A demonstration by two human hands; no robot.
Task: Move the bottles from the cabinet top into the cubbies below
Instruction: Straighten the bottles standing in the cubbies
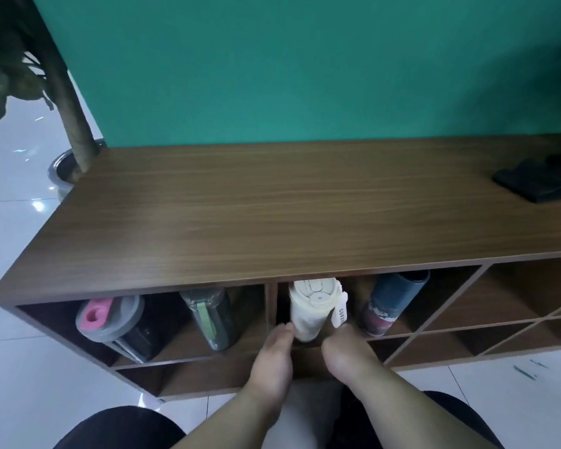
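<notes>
A cream-white bottle (308, 306) with a strap stands in the second cubby from the left. My left hand (274, 358) touches its lower left side and my right hand (345, 350) its lower right, both gripping its base. A dark blue bottle (392, 303) leans in the same cubby. The left cubby holds a grey-lidded bottle with a pink spout (110, 319) and a dark green bottle (212, 319). No bottles stand on the wooden cabinet top (272, 209).
A black folded item (538, 179) lies on the cabinet top at the far right. A potted plant (65, 163) stands at the cabinet's left end. Diagonal-divided cubbies (515, 315) sit to the right. My knees show at the bottom over a white tiled floor.
</notes>
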